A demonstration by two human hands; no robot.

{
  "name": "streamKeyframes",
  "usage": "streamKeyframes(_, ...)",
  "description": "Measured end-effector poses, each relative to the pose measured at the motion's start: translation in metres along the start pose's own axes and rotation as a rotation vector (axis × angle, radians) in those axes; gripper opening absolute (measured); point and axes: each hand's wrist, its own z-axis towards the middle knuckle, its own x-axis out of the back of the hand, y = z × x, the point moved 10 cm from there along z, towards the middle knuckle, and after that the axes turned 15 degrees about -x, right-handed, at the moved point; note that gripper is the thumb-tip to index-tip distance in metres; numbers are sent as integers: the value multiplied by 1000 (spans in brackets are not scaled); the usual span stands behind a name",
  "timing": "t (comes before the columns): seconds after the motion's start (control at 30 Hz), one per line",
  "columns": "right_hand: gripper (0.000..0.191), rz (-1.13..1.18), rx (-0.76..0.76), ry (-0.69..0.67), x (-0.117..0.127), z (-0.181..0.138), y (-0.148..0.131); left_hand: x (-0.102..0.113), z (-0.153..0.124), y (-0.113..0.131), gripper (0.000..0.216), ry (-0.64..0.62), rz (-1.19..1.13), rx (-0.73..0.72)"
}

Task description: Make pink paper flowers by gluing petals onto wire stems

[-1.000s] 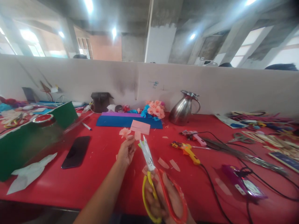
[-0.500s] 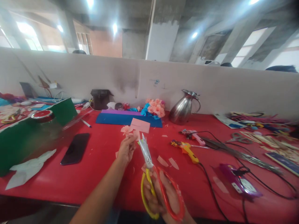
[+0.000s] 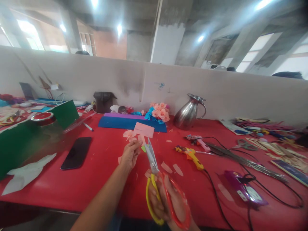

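Note:
My left hand (image 3: 130, 153) is closed in a pinch on a small piece of pink paper (image 3: 141, 139). In my right hand (image 3: 166, 197) are scissors (image 3: 152, 158) with one yellow and one red handle loop, the fingers through the loops. Their blades point away from me, just right of the pinched paper, slightly parted. Beyond my left fingertips lie a pink paper flower (image 3: 129, 134) and a flat pink paper sheet (image 3: 143, 129). A bit of green (image 3: 143, 148) shows between the left fingers and the blades. Cut pink scraps (image 3: 178, 170) are scattered right of the scissors.
On the red table (image 3: 101, 179) lie a phone (image 3: 76, 153), a yellow glue gun (image 3: 192, 155), a pink glue gun (image 3: 202, 142) and a purple power strip (image 3: 245, 189) with cords. Behind are blue sheets (image 3: 120, 124), a peach flower bunch (image 3: 160, 111) and a steel jug (image 3: 189, 112).
The scissor blades have come closer together, and their tips have shifted slightly right. My left hand keeps its pinch on the pink paper. The view has moved a little.

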Motion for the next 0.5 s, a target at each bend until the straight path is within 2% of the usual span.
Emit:
streamKeyframes(0.13,58,-68,-4,8,0,4,2,0,0,-1,32,14,-18,14)
streamKeyframes(0.3,59,-93,16,88,5,4,4,1,1,-2,31,10,-37,14)
streamKeyframes(0.5,59,-34,19,33,1,5,6,1,2,-4,29,1,-38,8)
